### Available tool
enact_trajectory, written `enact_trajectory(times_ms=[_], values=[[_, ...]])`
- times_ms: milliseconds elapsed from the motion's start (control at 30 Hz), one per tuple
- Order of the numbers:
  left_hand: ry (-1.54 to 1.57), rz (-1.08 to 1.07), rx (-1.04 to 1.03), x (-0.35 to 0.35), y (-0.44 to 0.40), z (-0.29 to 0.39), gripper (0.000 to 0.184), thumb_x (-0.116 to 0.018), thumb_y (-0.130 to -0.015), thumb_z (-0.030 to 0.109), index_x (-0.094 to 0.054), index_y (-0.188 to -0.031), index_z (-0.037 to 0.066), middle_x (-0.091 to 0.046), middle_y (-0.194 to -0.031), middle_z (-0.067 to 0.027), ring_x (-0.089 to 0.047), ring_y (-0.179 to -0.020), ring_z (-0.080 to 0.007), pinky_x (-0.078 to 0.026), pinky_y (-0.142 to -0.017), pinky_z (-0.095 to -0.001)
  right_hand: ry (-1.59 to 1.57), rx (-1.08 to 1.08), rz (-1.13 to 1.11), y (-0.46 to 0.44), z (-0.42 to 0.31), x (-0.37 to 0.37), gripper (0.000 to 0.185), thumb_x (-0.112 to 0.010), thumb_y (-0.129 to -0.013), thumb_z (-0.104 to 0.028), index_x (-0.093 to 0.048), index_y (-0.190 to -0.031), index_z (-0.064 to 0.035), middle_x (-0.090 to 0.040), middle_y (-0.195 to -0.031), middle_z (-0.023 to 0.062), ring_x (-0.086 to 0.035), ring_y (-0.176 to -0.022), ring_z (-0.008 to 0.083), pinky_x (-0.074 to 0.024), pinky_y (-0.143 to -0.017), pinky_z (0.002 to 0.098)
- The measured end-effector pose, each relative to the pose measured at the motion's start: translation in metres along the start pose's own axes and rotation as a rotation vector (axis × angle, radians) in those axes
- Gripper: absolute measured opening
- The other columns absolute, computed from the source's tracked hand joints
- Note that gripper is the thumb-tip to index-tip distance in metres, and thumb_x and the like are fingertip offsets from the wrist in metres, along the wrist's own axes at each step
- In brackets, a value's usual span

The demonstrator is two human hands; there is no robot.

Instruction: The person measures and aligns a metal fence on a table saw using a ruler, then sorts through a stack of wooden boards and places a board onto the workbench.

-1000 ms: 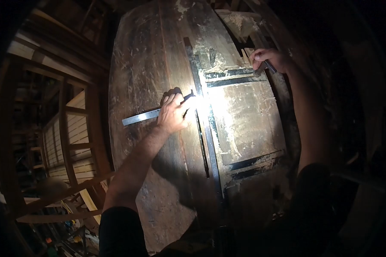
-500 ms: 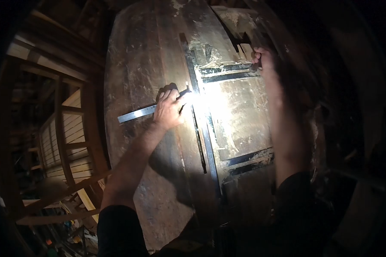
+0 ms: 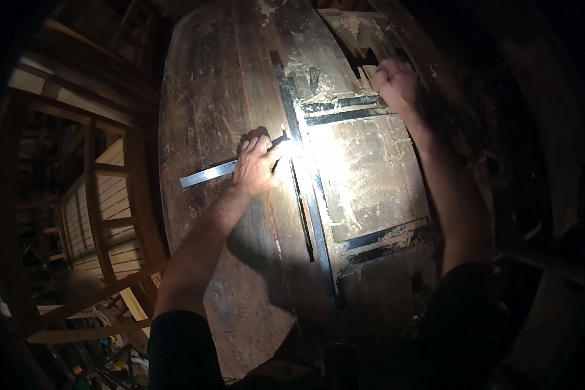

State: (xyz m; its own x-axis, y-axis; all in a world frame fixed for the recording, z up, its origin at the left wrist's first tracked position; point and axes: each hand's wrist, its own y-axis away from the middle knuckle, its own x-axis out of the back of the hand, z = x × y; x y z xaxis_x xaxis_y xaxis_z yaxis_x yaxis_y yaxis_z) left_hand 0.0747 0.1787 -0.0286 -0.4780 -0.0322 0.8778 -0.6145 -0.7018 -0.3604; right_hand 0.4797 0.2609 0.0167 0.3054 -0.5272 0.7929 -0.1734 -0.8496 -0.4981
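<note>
My left hand (image 3: 259, 168) presses down on a flat metal ruler (image 3: 208, 175), its fingers curled over it. The ruler's bright end sticks out to the left across a worn wooden board (image 3: 201, 110). Just right of that hand, a long dark straight strip (image 3: 325, 253) runs down the board, with a thin dark rod (image 3: 303, 227) beside it. My right hand (image 3: 398, 83) is closed at the upper right, near a pale wooden piece (image 3: 372, 73) by a dark opening. What its fingers hold is hidden.
Dark crossbars (image 3: 351, 116) and wood shavings (image 3: 312, 84) lie across the right side of the work. A bright light glares near the middle. A wooden frame (image 3: 97, 195) stands at left, with cluttered things (image 3: 120, 357) below it.
My right hand has shifted slightly up and left, turning over toward the pale wooden piece, and its forearm has swung outward. My left hand and the ruler stay almost still.
</note>
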Motion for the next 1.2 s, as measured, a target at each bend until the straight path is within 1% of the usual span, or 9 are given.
enact_trajectory(times_ms=[67,200,333,400,500,800,867,1000,1200], values=[[0.007,0.011,-0.015,0.001,-0.001,-0.001,0.034,-0.07,-0.085,0.023,-0.074,-0.118,0.022,-0.054,-0.094,-0.0113,-0.057,-0.097,-0.03,-0.045,-0.088,-0.0462,0.053,0.355,-0.332,0.001,-0.002,0.029,0.028,-0.066,-0.095,-0.032,-0.071,-0.105,-0.0067,-0.074,-0.094,0.0215,-0.073,-0.094,0.0391,-0.0573,-0.084,0.0489],[0.017,0.006,-0.004,0.004,-0.002,0.002,0.032,-0.068,-0.086,0.024,-0.074,-0.117,0.022,-0.055,-0.095,-0.0117,-0.057,-0.098,-0.0308,-0.045,-0.088,-0.0466,0.109,0.458,-0.57,-0.011,0.003,0.043,0.034,-0.074,-0.088,-0.034,-0.071,-0.108,-0.0062,-0.074,-0.089,0.0202,-0.073,-0.091,0.0389,-0.058,-0.082,0.0497],[0.013,0.031,-0.023,0.001,-0.001,0.0,0.031,-0.069,-0.086,0.025,-0.074,-0.117,0.022,-0.055,-0.095,-0.0117,-0.057,-0.098,-0.0312,-0.045,-0.089,-0.0469,0.371,0.545,-0.67,-0.025,0.004,0.03,0.04,-0.074,-0.085,-0.031,-0.07,-0.116,-0.0065,-0.074,-0.096,0.0216,-0.071,-0.094,0.0407,-0.0575,-0.086,0.05],[0.018,0.08,-0.068,0.004,-0.005,0.001,0.032,-0.072,-0.084,0.021,-0.075,-0.115,0.016,-0.053,-0.09,-0.0105,-0.057,-0.09,-0.0304,-0.046,-0.086,-0.0447,0.398,0.561,-0.812,-0.039,0.0,0.029,0.042,-0.074,-0.084,-0.029,-0.069,-0.12,-0.0083,-0.074,-0.101,0.0226,-0.07,-0.098,0.0417,-0.0566,-0.091,0.0503],[0.016,0.107,-0.089,0.003,-0.006,0.001,0.032,-0.074,-0.082,0.02,-0.076,-0.114,0.013,-0.052,-0.087,-0.0096,-0.057,-0.085,-0.0297,-0.046,-0.083,-0.0437,0.409,0.396,-0.86,-0.035,-0.014,0.04,0.045,-0.073,-0.083,-0.027,-0.068,-0.125,-0.0104,-0.073,-0.108,0.0229,-0.068,-0.108,0.0414,-0.0547,-0.098,0.0504],[0.016,0.077,-0.071,-0.001,-0.001,-0.004,0.033,-0.073,-0.084,0.024,-0.076,-0.116,0.014,-0.051,-0.086,-0.0095,-0.056,-0.085,-0.0298,-0.044,-0.08,-0.0446,0.513,0.319,-0.792,-0.025,-0.021,0.037,0.039,-0.065,-0.078,-0.015,-0.076,-0.115,-0.0095,-0.072,-0.118,0.0246,-0.067,-0.119,0.0382,-0.0558,-0.1,0.0471],[0.015,0.087,-0.082,-0.002,-0.002,-0.003,0.034,-0.073,-0.084,0.024,-0.076,-0.117,0.014,-0.051,-0.086,-0.0092,-0.056,-0.085,-0.0296,-0.044,-0.08,-0.0446,0.64,0.209,-0.93,-0.031,-0.027,0.032,0.039,-0.063,-0.081,-0.018,-0.076,-0.117,-0.011,-0.072,-0.124,0.0228,-0.066,-0.123,0.0374,-0.0552,-0.102,0.0464],[0.02,0.073,-0.079,-0.005,0.003,-0.007,0.039,-0.074,-0.083,0.024,-0.075,-0.121,0.015,-0.05,-0.085,-0.009,-0.055,-0.084,-0.0297,-0.043,-0.079,-0.0444,0.538,-0.175,-0.794,-0.028,-0.049,0.025,0.039,-0.057,-0.088,-0.026,-0.077,-0.12,-0.0134,-0.069,-0.135,0.0168,-0.064,-0.129,0.0349,-0.0534,-0.106,0.0451],[0.013,0.069,-0.084,-0.004,0.0,-0.007,0.039,-0.075,-0.084,0.024,-0.076,-0.122,0.013,-0.052,-0.087,-0.0092,-0.056,-0.086,-0.0296,-0.044,-0.08,-0.0445,0.472,-0.222,-0.732,-0.026,-0.057,0.032,0.043,-0.057,-0.09,-0.029,-0.074,-0.129,-0.0212,-0.068,-0.139,0.0099,-0.064,-0.129,0.0324,-0.0515,-0.108,0.0451]])
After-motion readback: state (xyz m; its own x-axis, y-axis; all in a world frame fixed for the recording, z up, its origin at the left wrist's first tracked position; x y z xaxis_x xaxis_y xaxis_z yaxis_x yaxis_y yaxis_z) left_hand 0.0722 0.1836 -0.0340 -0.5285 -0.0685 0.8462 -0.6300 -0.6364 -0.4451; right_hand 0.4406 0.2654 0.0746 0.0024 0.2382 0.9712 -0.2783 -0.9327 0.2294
